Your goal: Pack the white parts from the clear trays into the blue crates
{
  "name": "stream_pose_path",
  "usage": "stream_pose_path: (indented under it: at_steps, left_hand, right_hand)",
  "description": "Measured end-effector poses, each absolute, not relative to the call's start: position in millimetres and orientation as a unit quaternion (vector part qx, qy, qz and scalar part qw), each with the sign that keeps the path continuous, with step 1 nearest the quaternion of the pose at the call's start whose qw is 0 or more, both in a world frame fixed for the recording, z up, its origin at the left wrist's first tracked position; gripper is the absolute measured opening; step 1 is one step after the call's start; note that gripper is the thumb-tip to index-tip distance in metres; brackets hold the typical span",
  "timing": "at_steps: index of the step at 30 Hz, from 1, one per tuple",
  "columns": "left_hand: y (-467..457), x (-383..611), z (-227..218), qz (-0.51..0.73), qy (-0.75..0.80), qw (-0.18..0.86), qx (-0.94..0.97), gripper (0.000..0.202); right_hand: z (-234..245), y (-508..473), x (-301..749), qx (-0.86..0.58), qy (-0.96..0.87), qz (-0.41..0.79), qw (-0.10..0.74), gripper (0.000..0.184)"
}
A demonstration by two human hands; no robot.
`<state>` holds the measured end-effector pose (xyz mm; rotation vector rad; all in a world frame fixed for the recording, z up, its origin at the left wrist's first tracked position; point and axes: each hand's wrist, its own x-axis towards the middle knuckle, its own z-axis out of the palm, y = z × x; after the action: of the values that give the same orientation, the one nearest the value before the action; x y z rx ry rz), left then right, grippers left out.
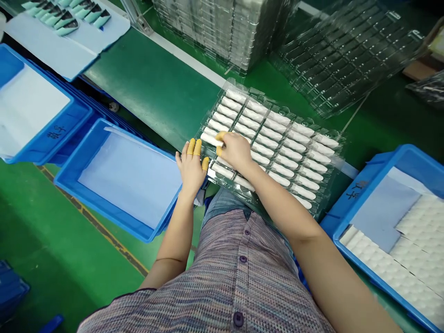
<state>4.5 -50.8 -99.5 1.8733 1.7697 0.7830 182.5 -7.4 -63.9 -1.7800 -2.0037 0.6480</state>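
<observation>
A clear plastic blister tray (314, 125) lies on the green work surface, its rows filled with several small white oblong parts. My right hand (235, 150), with yellow finger cots, pinches one white part (210, 139) at the tray's near-left corner. My left hand (192, 164), also wearing yellow cots, rests with fingers extended against the tray's left edge, beside the blue bin (114, 203).
A blue bin lined with a pale sheet sits left of the tray; another blue bin (45, 138) is further left. A blue bin (391, 157) at right holds white foam pieces. Stacks of clear trays (347, 51) stand behind. Teal-tipped parts (65, 16) lie top left.
</observation>
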Motion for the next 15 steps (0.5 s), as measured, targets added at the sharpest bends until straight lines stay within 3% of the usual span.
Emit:
stream_pose_path:
  at_steps: [2,5,10,15]
  left_hand:
    - [-52,6,-102,0.258,0.643,0.202,0.692,0.054]
    - [-53,5,-103,0.242,0.641,0.187,0.704,0.048]
    - [-49,2,-104,0.235,0.637,0.174,0.713,0.042]
    - [-50,-2,-101,0.213,0.627,0.162,0.731,0.055]
  right_hand:
    - [-58,2,171,-0.617,-0.758,0.173,0.121,0.030]
    - [-53,11,159,-0.595,-0.784,0.159,0.080,0.030]
    - [-53,23,157,-0.574,-0.773,0.243,0.114,0.024]
    - [-65,12,152,-0.589,-0.742,0.268,0.176,0.026]
